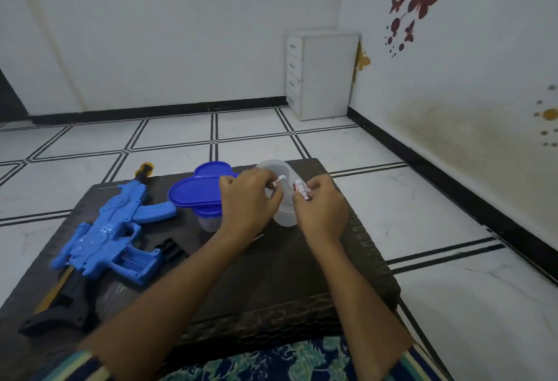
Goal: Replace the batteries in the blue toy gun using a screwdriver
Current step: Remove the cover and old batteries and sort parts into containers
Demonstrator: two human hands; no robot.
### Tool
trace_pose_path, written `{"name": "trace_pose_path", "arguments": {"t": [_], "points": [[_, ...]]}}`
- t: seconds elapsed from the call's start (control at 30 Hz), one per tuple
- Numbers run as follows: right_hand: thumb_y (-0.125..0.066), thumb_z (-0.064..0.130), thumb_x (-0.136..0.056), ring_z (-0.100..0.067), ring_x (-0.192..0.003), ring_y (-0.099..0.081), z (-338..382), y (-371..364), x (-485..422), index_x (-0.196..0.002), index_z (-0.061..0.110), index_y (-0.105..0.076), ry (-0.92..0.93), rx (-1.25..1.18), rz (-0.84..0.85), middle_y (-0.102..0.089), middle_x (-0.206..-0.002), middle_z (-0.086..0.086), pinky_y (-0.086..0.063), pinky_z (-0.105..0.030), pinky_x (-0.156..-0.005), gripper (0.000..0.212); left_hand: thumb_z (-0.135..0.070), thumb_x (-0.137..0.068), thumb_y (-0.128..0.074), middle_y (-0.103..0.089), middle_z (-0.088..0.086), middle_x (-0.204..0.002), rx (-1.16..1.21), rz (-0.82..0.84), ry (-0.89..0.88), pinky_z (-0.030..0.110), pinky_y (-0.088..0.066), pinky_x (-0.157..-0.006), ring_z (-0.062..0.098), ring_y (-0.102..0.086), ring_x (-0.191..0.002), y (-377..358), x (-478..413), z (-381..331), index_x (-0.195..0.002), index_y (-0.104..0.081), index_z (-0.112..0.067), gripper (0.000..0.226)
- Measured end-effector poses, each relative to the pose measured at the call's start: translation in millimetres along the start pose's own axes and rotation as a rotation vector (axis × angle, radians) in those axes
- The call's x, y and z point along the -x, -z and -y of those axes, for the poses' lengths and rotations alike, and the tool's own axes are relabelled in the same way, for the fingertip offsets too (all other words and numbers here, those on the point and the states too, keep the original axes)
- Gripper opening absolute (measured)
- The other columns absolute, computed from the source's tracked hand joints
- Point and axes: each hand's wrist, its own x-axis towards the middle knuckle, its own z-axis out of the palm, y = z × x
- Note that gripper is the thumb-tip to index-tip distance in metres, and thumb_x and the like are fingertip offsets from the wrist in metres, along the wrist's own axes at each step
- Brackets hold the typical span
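The blue toy gun (pixel 105 239) lies flat along the left edge of the table (pixel 271 275), well to the left of both hands. Near the far edge, the left hand (pixel 247 199) pinches a battery (pixel 279 182). The right hand (pixel 321 208) pinches a second battery (pixel 302 190), the hands close together but not touching, over a clear container (pixel 285 217) just right of the blue lids (pixel 196 192).

One blue toy gun (pixel 102 239), two blue lids (pixel 193 193), two clear tubs (pixel 285 216); one battery (pixel 279 182) in the left grip (pixel 247 199), at least one in the right grip (pixel 321 208).
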Motion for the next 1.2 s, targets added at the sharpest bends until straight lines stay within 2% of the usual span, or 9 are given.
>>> {"name": "trace_pose_path", "arguments": {"t": [0.17,0.33,0.47,0.57,0.67,0.8,0.93,1.07,1.2], "points": [[-0.066,0.035,-0.088,-0.021,-0.088,-0.060,-7.2,-2.8,-9.0,-0.088,0.023,-0.055,0.058,0.115,0.124,-0.063,-0.083,0.004,-0.044,-0.038,-0.083,0.016,-0.042,-0.086,-0.060,-0.068,-0.008,-0.099,-0.179,0.188,-0.027,0.034,-0.031,-0.080,0.010,-0.055,-0.093,-22.8,-6.2,2.9,-0.100,-0.068,-0.025,0.023],[-0.064,0.031,-0.089,-0.025,-0.095,-0.054,-8.8,3.7,-7.4,-0.092,0.015,-0.068,0.107,0.040,0.182,-0.032,-0.067,0.018,-0.046,-0.040,-0.086,0.017,-0.045,-0.083,-0.055,-0.060,-0.002,-0.125,-0.120,0.165,-0.023,0.045,-0.033,-0.093,0.018,-0.049,-0.115,5.1,3.4,26.0,-0.119,-0.059,-0.024,0.043],[-0.062,0.023,-0.087,-0.021,-0.109,-0.049,-13.9,-2.6,-8.2,-0.111,0.016,-0.064,0.092,-0.002,0.079,-0.063,-0.107,0.004,-0.048,-0.036,-0.086,0.025,-0.059,-0.075,-0.062,-0.032,0.004,-0.152,-0.350,0.498,0.159,0.063,-0.020,-0.106,0.027,-0.032,-0.136,41.7,2.2,59.7,-0.143,-0.033,-0.025,0.081],[-0.059,0.020,-0.089,-0.026,-0.110,-0.056,-19.5,-5.8,-8.9,-0.118,0.012,-0.063,-0.024,-0.063,0.174,-0.065,-0.115,-0.007,-0.043,-0.027,-0.080,0.029,-0.046,-0.079,-0.066,-0.048,0.002,-0.140,-0.424,0.622,0.145,0.050,-0.039,-0.102,0.022,-0.046,-0.125,61.6,5.7,66.2,-0.139,-0.040,-0.021,0.069],[-0.056,0.025,-0.093,-0.025,-0.109,-0.054,-15.8,-2.3,-4.5,-0.117,0.014,-0.064,-0.039,-0.055,0.140,-0.066,-0.113,-0.006,-0.043,-0.032,-0.083,0.029,-0.029,-0.085,-0.062,-0.065,0.000,-0.112,-0.490,0.571,0.050,0.030,-0.051,-0.076,0.017,-0.061,-0.098,77.3,8.7,63.2,-0.122,-0.059,-0.024,0.038],[-0.053,0.032,-0.094,-0.019,-0.110,-0.049,-10.7,-1.6,-2.3,-0.111,0.018,-0.065,0.007,0.012,0.071,-0.064,-0.116,0.004,-0.039,-0.038,-0.088,0.025,-0.020,-0.091,-0.052,-0.065,0.000,-0.085,-0.557,0.452,-0.027,0.015,-0.026,-0.048,0.009,-0.051,-0.066,93.1,2.6,46.2,-0.103,-0.065,-0.016,0.018],[-0.055,0.034,-0.096,-0.014,-0.103,-0.054,-4.1,-0.6,-0.5,-0.107,0.018,-0.067,0.112,-0.154,-0.061,-0.066,-0.108,0.004,-0.048,-0.033,-0.084,0.023,-0.020,-0.088,-0.063,-0.069,0.006,-0.077,-0.050,0.035,0.122,0.029,-0.046,-0.059,0.018,-0.059,-0.060,100.0,-12.8,20.9,-0.091,-0.070,-0.010,0.013],[-0.054,0.036,-0.098,-0.001,-0.066,-0.056,8.3,2.5,0.5,-0.094,0.014,-0.068,0.121,-0.469,0.139,-0.063,-0.077,0.004,-0.041,-0.011,-0.055,0.027,-0.017,-0.086,-0.068,-0.069,0.016,-0.084,0.824,0.131,0.821,0.032,-0.057,-0.058,0.024,-0.069,-0.072,51.5,-29.2,-3.8,-0.079,-0.064,-0.003,0.017],[-0.054,0.032,-0.098,-0.011,-0.075,-0.055,-6.3,-10.1,-11.9,-0.086,0.009,-0.070,0.032,-0.330,0.047,-0.060,-0.083,-0.006,-0.038,-0.020,-0.062,0.030,-0.020,-0.083,-0.072,-0.070,0.018,-0.076,0.803,0.195,1.017,0.034,-0.059,-0.059,0.025,-0.071,-0.065,0.9,-14.9,-2.5,-0.072,-0.065,0.002,0.025]]}}
